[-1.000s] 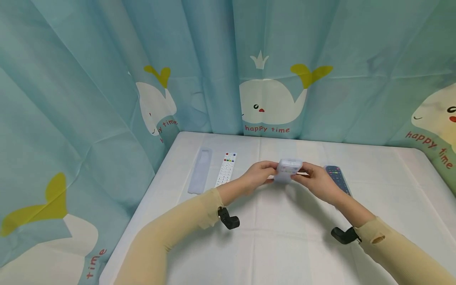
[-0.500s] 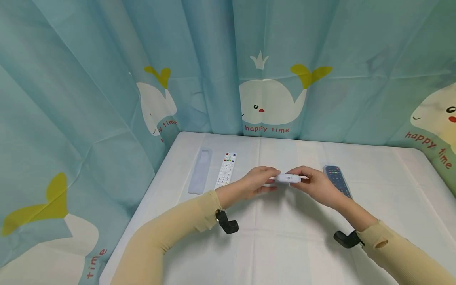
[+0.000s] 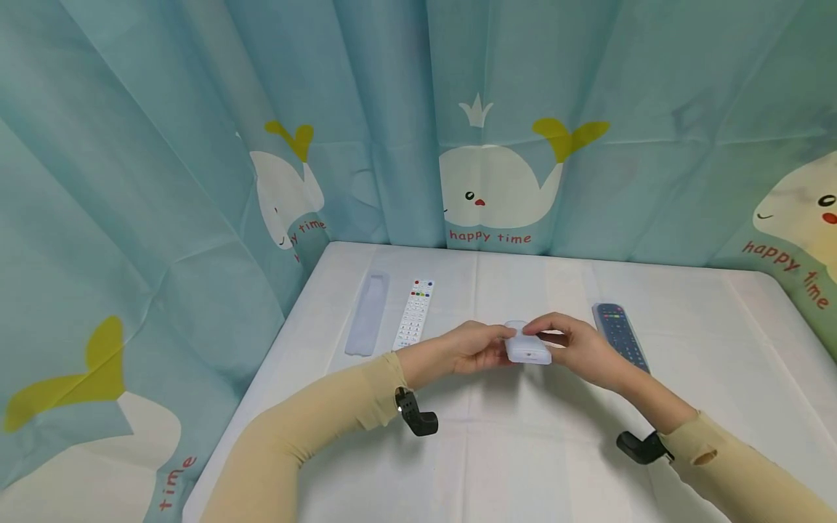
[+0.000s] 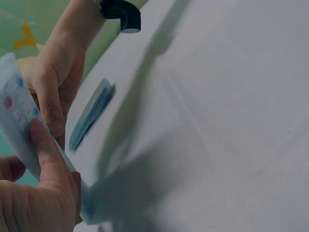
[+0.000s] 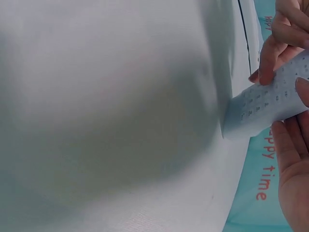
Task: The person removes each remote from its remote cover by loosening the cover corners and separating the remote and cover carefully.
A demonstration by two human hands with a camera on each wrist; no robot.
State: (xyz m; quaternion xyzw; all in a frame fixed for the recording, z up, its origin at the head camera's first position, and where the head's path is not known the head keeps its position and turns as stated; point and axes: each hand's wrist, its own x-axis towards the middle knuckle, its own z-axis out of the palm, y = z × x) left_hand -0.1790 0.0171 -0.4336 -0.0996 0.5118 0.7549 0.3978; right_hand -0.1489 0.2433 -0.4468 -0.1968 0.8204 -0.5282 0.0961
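Observation:
A white remote control in a clear sleeve is held just above the middle of the table, its near end toward me. My left hand grips it from the left, thumb on its upper face. From the right, my right hand pinches it with thumb and fingers. Coloured buttons on the sleeved remote show through the film in the left wrist view. In the right wrist view, rows of small keys on the remote are visible.
On the left of the table lie a flat translucent sleeve and a white remote control. A dark remote control lies behind my right hand. A blue whale-print curtain hangs along the table's back and left edges.
Both hands have come slightly down and nearer with the sleeved remote. It has tilted from raised to lying flatter, and my fingers now sit on its upper face.

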